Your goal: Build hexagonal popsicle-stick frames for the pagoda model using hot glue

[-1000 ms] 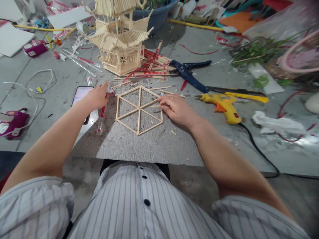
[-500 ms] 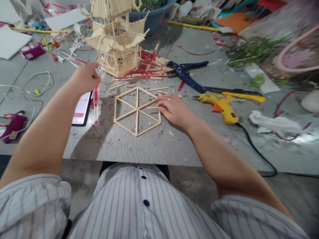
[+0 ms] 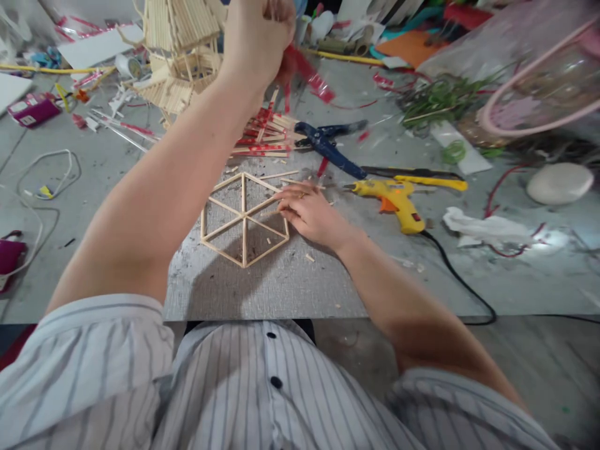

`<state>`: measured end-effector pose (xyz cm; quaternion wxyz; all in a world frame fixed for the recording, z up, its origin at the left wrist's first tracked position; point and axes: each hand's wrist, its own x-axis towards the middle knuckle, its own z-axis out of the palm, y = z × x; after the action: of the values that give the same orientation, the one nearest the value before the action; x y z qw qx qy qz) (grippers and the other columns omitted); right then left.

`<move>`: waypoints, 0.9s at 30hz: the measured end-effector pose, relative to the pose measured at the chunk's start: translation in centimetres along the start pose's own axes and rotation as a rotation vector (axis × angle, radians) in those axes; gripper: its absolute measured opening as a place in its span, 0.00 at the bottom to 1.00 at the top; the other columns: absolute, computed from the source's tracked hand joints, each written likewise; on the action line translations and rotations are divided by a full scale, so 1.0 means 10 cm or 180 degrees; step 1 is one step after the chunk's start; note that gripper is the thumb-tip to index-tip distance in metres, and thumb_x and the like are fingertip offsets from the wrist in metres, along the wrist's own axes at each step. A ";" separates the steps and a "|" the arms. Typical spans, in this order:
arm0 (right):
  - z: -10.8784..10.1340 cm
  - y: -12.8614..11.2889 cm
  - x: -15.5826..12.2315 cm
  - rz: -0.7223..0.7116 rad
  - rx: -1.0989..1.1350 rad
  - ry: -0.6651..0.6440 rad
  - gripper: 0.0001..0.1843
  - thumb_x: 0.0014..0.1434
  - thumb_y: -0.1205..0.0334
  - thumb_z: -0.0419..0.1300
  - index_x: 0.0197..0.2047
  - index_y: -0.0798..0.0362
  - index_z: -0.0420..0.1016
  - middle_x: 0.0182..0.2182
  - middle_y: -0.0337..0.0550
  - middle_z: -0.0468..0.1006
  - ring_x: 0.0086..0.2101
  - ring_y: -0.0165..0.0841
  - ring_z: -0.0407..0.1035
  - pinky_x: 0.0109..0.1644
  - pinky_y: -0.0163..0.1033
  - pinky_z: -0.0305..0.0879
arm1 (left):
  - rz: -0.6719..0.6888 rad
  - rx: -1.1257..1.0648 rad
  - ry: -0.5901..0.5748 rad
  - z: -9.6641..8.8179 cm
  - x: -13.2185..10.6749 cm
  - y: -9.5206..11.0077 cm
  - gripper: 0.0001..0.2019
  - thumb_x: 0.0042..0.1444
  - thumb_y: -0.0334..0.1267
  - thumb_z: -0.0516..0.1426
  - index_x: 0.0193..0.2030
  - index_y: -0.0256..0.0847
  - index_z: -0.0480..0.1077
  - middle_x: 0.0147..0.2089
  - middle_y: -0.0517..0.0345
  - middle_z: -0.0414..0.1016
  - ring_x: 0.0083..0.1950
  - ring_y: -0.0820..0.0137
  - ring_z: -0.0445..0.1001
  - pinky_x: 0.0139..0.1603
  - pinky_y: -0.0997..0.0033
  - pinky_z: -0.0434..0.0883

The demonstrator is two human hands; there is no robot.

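My left hand (image 3: pixel 267 37) is raised at the top, its fingers closed on a red and clear plastic wrapper (image 3: pixel 307 72) that hangs to the right, blurred by motion. On the table lies a flat hexagonal stick frame (image 3: pixel 244 240) with spokes meeting at its centre. My right hand (image 3: pixel 312 215) grips its upper right corner, fingers bent over the sticks. Behind my left forearm stands a pagoda model (image 3: pixel 180 31) made of thin sticks, partly covered by that arm. A pile of sticks with red wrapping (image 3: pixel 265 140) lies beyond the frame.
Right of the frame lie blue pliers (image 3: pixel 332 147), a yellow glue gun (image 3: pixel 391 197) with a black cord, and a yellow utility knife (image 3: pixel 440 181). Farther right are crumpled tissue (image 3: pixel 482 228), a white stone-like object (image 3: pixel 560 183) and greenery (image 3: pixel 440 100). A white cable (image 3: pixel 70 165) curls at left.
My left hand has swung up and right from beside the phone, carrying the wrapper across the pagoda model. The forearm now covers the phone's place. My right hand stays at the frame's corner.
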<state>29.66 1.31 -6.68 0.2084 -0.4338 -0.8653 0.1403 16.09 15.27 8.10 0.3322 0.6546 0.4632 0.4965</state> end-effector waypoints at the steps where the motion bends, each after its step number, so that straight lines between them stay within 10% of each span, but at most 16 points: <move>1: 0.01 -0.01 0.00 0.0026 -0.0023 -0.0032 0.08 0.65 0.65 0.54 0.38 0.49 0.75 0.53 0.46 0.79 0.61 0.44 0.65 0.67 0.62 0.52 | -0.0421 0.0034 0.0142 0.12 0.01 0.08 0.08 0.65 0.25 0.50 0.35 0.35 0.66 0.23 0.69 0.60 0.31 0.75 0.78 0.28 0.79 0.70; 4: 0.03 -0.03 0.00 0.0050 -0.0102 -0.0134 0.09 0.66 0.65 0.54 0.39 0.49 0.75 0.56 0.45 0.77 0.62 0.43 0.64 0.69 0.61 0.50 | -0.0743 -0.0120 -0.0954 0.34 -0.04 0.26 0.30 0.66 0.29 0.52 0.72 0.42 0.47 0.42 0.68 0.72 0.51 0.68 0.79 0.38 0.78 0.73; 6: 0.04 -0.04 0.00 0.0051 -0.0151 -0.0162 0.10 0.67 0.65 0.52 0.40 0.49 0.75 0.58 0.45 0.75 0.64 0.42 0.62 0.70 0.61 0.48 | -0.0351 0.0729 -0.1857 0.35 -0.11 0.31 0.44 0.65 0.29 0.53 0.76 0.45 0.25 0.49 0.59 0.74 0.52 0.62 0.79 0.44 0.65 0.76; 8: 0.05 -0.04 0.00 0.0031 -0.0185 -0.0184 0.11 0.68 0.65 0.50 0.41 0.49 0.75 0.60 0.46 0.74 0.65 0.41 0.60 0.71 0.61 0.47 | 0.0479 0.2165 -0.2184 0.24 -0.22 0.30 0.39 0.59 0.24 0.57 0.75 0.36 0.46 0.54 0.54 0.75 0.60 0.56 0.74 0.59 0.55 0.71; 10: 0.07 -0.04 0.01 -0.0024 -0.0210 -0.0255 0.12 0.68 0.66 0.50 0.42 0.49 0.75 0.61 0.46 0.73 0.66 0.41 0.59 0.71 0.62 0.46 | 0.0773 0.3147 -0.2105 -0.01 -0.40 0.23 0.20 0.60 0.29 0.57 0.59 0.31 0.72 0.54 0.52 0.76 0.64 0.49 0.70 0.64 0.45 0.66; 17: 0.11 -0.04 0.06 -0.0123 -0.0120 -0.0272 0.12 0.68 0.64 0.50 0.39 0.50 0.75 0.53 0.46 0.79 0.60 0.44 0.65 0.67 0.67 0.44 | 0.1025 0.2578 -0.0526 -1.14 -1.62 -0.44 0.04 0.58 0.33 0.59 0.39 0.43 0.75 0.44 0.57 0.82 0.48 0.61 0.78 0.53 0.51 0.73; 21: 0.13 -0.05 0.02 -0.0154 -0.0229 -0.0078 0.12 0.67 0.63 0.50 0.36 0.50 0.74 0.47 0.46 0.81 0.54 0.43 0.68 0.67 0.65 0.44 | 0.1215 0.2451 -0.0201 -1.30 -2.11 -0.75 0.05 0.59 0.34 0.58 0.40 0.48 0.73 0.44 0.60 0.82 0.46 0.63 0.78 0.50 0.54 0.74; 27: 0.05 -0.06 -0.03 -0.0255 -0.0384 -0.0175 0.12 0.67 0.61 0.50 0.35 0.50 0.73 0.39 0.46 0.81 0.46 0.43 0.71 0.59 0.57 0.55 | 0.1316 0.2567 -0.0221 -1.32 -2.08 -0.93 0.09 0.59 0.38 0.57 0.45 0.54 0.74 0.42 0.61 0.81 0.47 0.59 0.76 0.52 0.51 0.70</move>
<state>29.10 0.69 -6.95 0.1636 -0.4066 -0.8942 0.0913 -0.78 -1.34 -3.54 -0.0401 0.8267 0.4678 0.3100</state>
